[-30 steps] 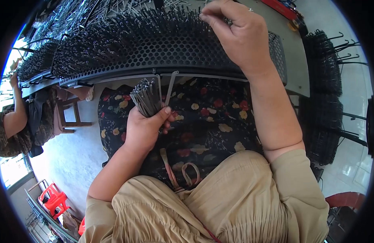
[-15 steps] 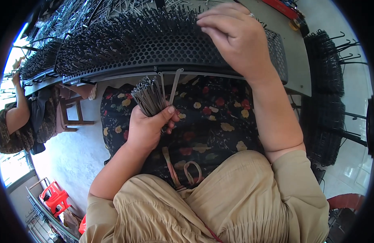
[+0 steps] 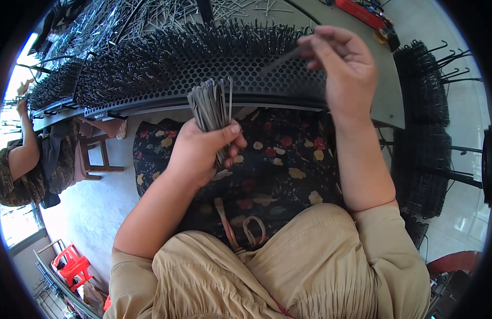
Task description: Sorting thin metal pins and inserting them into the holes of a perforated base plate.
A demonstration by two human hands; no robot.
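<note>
My left hand (image 3: 203, 146) is closed around a bundle of thin grey metal rods (image 3: 209, 106), their upper ends fanned out above my fist. Over the right part of a black perforated rack (image 3: 246, 72), my right hand (image 3: 352, 72) pinches one slim metal rod (image 3: 283, 61), smeared by motion, pointing left and down. Many dark rods with small bent tips (image 3: 166, 48) stand upright in the rack's holes, packed densely toward the left. The row of holes nearest me and the right end of the rack show bare. The lower part of the bundle is hidden by my fingers.
Loose silvery rods (image 3: 145, 18) lie heaped behind the rack. Black hooked pieces (image 3: 424, 106) hang in a stack at the right. A red tool (image 3: 357, 11) lies at the table's far right. Another person's arm (image 3: 25, 143) and a wooden stool (image 3: 99, 151) are at the left.
My right hand has moved rightward from the rods, and a single rod now shows in its fingers. The bundle in my left hand has turned more upright and shifted slightly right.
</note>
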